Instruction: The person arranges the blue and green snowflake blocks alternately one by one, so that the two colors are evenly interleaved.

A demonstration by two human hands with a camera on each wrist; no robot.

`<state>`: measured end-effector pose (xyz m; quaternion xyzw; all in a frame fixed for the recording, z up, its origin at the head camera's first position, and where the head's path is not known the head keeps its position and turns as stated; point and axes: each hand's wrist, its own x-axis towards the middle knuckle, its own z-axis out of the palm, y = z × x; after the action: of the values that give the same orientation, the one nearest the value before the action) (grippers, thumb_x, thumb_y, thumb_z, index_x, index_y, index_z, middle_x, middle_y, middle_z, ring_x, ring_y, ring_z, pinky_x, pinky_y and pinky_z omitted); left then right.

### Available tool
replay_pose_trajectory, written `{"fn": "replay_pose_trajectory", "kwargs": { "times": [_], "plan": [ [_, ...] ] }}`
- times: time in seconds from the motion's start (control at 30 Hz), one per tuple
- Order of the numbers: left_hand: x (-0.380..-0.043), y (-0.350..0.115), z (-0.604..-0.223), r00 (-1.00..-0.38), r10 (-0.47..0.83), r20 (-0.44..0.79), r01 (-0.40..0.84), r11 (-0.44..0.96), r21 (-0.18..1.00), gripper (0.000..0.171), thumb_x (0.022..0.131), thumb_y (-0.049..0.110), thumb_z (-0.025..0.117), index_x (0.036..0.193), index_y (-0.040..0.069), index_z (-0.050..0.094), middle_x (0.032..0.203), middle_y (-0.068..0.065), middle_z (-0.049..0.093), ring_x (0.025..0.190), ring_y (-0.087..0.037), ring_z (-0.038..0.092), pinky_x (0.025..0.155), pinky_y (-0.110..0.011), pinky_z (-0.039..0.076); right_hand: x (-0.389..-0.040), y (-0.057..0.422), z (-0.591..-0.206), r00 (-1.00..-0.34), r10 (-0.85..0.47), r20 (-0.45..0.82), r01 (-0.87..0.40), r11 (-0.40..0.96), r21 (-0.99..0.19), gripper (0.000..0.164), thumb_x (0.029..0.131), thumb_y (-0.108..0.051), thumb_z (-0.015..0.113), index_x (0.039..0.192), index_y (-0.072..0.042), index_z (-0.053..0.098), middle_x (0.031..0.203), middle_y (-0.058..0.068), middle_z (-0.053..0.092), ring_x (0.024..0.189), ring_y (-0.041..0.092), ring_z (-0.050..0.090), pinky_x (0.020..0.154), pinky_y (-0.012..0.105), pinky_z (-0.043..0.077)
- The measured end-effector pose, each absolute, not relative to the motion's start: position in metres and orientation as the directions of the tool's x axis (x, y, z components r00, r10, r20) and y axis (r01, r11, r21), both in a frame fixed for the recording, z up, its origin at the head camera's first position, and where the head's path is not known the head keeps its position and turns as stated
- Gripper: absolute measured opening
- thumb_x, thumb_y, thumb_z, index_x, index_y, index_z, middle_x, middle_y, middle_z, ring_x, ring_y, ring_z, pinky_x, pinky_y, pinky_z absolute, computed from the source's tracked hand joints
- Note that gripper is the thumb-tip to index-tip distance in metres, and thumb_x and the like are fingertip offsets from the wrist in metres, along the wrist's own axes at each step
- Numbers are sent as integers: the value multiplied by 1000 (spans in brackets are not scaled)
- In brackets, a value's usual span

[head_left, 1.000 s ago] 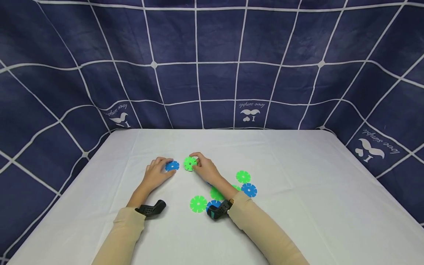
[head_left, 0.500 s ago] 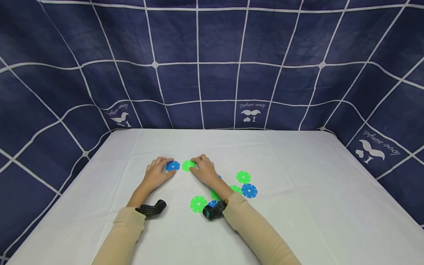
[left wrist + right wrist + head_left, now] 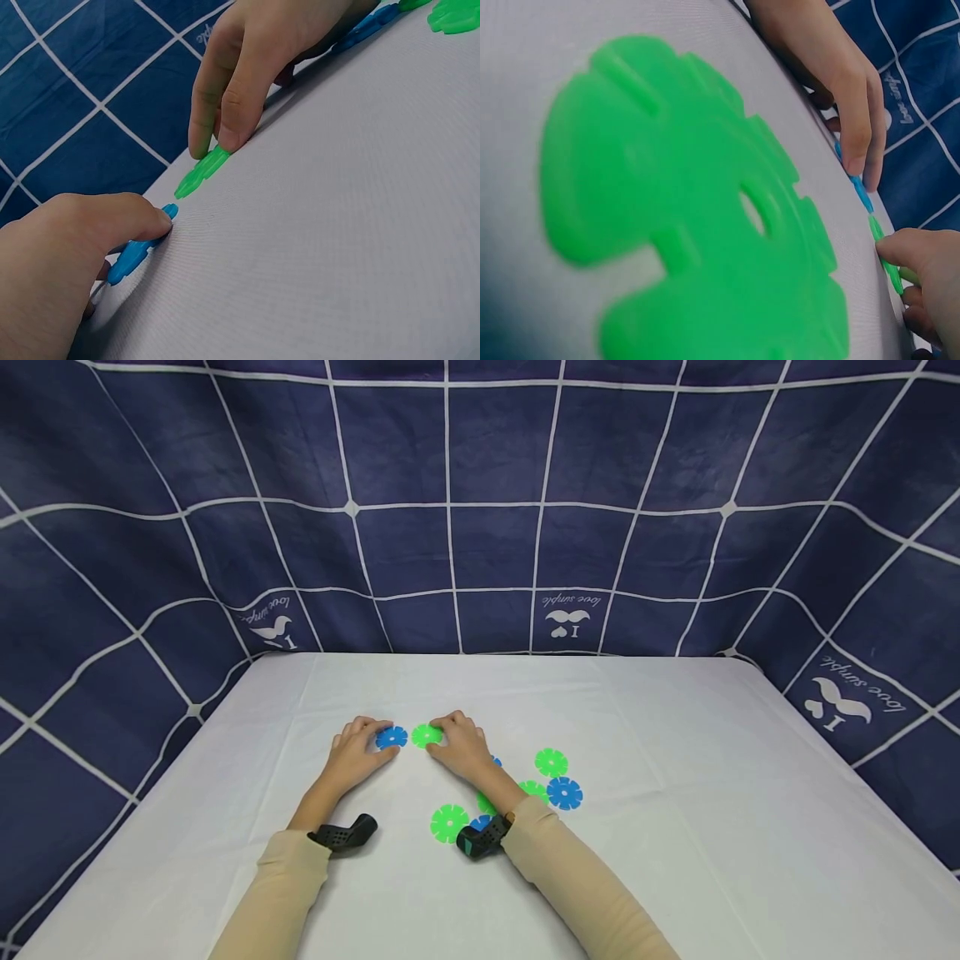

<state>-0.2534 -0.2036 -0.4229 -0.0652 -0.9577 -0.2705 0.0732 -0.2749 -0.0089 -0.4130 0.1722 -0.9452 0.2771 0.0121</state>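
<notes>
Near the back left of the white table, my left hand (image 3: 355, 756) holds a blue notched interlocking disc (image 3: 392, 737) by its edge, thumb on the near side and fingers on the far side. Just to the right, my right hand (image 3: 465, 753) pinches a green interlocking disc (image 3: 424, 736) of the same round, slotted shape. Both discs lie flat at the cloth, side by side with a narrow gap. In the left wrist view, the right thumb and index finger meet the green disc (image 3: 201, 174) at its edge, while the left thumb presses the blue disc (image 3: 132, 259).
Several more discs lie about the right forearm, some partly hidden under it: a green disc (image 3: 449, 823) in front, another green disc (image 3: 551, 762) and a blue disc (image 3: 564, 793) to the right. A dark blue gridded curtain (image 3: 495, 552) hangs behind the table (image 3: 675, 735).
My right hand has brought the tilted green disc down flat beside the blue one, its wrist shifting slightly left. The left hand has stayed in place on the blue disc.
</notes>
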Motion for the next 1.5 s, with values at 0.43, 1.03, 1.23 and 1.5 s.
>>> {"fn": "replay_pose_trajectory", "kwargs": {
  "times": [0.43,1.03,1.23,1.5],
  "plan": [
    [-253,-204,-422,-979,90,181,172,842,512,54,82,36,60,127,7,51,120,-15,46,112,-31,40,89,-47,27,-274,-13,-415,-933,-325,156,-360,826,-435,42,85,-39,56,123,-21,56,118,-1,53,107,17,49,82,32,36],
    [-256,-203,-421,-981,83,174,163,839,520,56,81,37,61,127,8,51,121,-14,46,112,-31,40,90,-46,26,-274,24,-384,-925,-358,130,-344,638,-689,38,89,-28,53,125,-16,54,122,8,51,105,22,50,95,46,32],
    [-254,-203,-422,-979,93,181,176,832,527,55,81,37,61,127,7,51,121,-15,46,112,-31,40,89,-46,26,-267,53,-377,-912,-371,174,-392,665,-636,37,88,-27,55,123,-16,55,120,8,54,100,21,52,90,44,35],
    [-252,-204,-422,-978,95,185,180,831,527,55,81,36,61,127,7,51,121,-15,46,114,-32,40,90,-47,26,-247,80,-382,-908,-390,152,-404,718,-566,34,87,-28,57,119,-18,58,115,6,56,99,19,52,87,40,36]
  ]
}}
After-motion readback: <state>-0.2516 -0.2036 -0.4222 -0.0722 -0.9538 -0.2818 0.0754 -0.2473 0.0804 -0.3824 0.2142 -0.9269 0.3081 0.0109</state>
